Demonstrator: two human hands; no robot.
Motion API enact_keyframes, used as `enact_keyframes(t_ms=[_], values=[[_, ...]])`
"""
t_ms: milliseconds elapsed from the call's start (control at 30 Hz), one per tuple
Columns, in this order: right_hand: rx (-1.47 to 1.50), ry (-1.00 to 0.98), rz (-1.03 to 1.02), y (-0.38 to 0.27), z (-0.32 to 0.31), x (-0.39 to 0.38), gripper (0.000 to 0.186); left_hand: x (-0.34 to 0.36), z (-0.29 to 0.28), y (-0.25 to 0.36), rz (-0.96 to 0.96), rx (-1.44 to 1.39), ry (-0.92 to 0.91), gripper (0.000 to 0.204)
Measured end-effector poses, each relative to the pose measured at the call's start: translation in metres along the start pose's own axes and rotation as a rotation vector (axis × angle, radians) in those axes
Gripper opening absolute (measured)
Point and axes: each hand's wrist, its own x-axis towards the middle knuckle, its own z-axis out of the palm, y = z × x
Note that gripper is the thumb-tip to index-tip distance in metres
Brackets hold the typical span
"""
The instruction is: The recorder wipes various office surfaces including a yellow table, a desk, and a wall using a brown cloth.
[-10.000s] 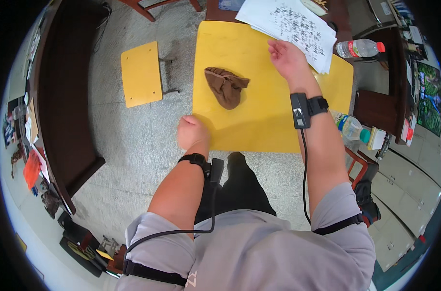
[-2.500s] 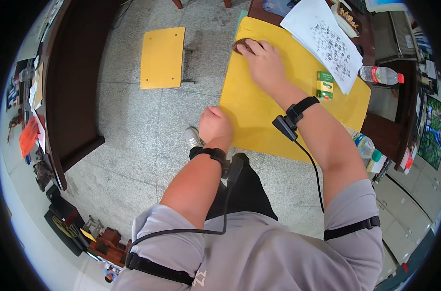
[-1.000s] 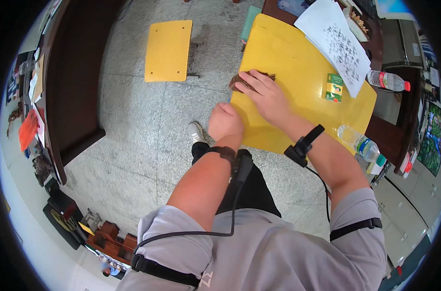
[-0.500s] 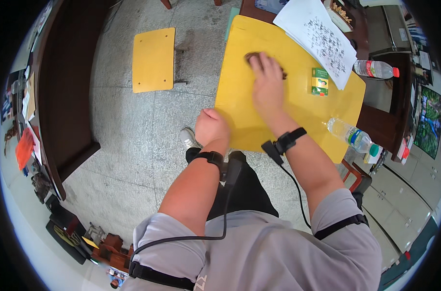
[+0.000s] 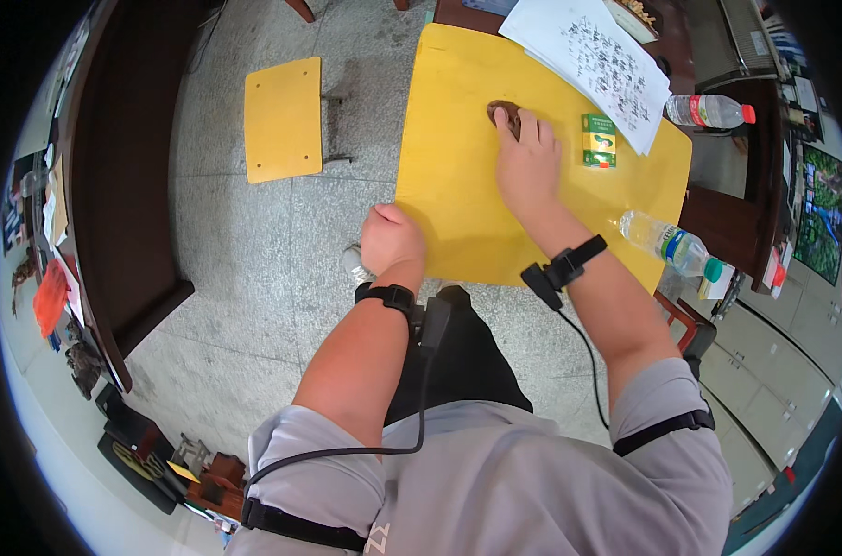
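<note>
My right hand (image 5: 529,167) is on the yellow tabletop (image 5: 458,185), its fingers closed over a dark brown, bunched cloth-like wad (image 5: 502,113). Most of the wad is hidden by the fingers, so its exact kind is unclear. At the table's near left edge, my left hand (image 5: 392,239) is curled into a fist. Its palm side is out of sight, and whether it grips the edge or anything else does not show. A small green and yellow box (image 5: 599,141) stands just right of my right hand.
Written paper sheets (image 5: 592,65) overlap the table's far right part. A red-capped bottle (image 5: 708,111) lies beyond them, and a green-capped clear bottle (image 5: 669,245) lies across the near right edge. A yellow stool (image 5: 284,120) stands to the left, past which is a dark wooden desk (image 5: 129,185).
My right hand and the brown wad have shifted a little to the right across the tabletop, and their blur is gone. My left fist stays by the table edge. The whole view has shifted slightly.
</note>
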Motion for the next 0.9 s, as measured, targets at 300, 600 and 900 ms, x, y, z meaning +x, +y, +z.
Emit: enact_keyframes(t_ms=[300,600,900], values=[[-0.090,0.002,0.019,0.018,0.006,0.029,0.044,-0.002,0.005,0.002,0.028,0.011,0.042,0.046],[-0.076,-0.048,-0.050,0.031,-0.004,0.028,0.048,-0.002,0.004,0.000,0.034,-0.003,0.049,0.046],[-0.039,-0.030,-0.126,0.023,-0.007,-0.006,0.050,-0.001,-0.002,0.000,0.049,-0.023,0.043,0.045]])
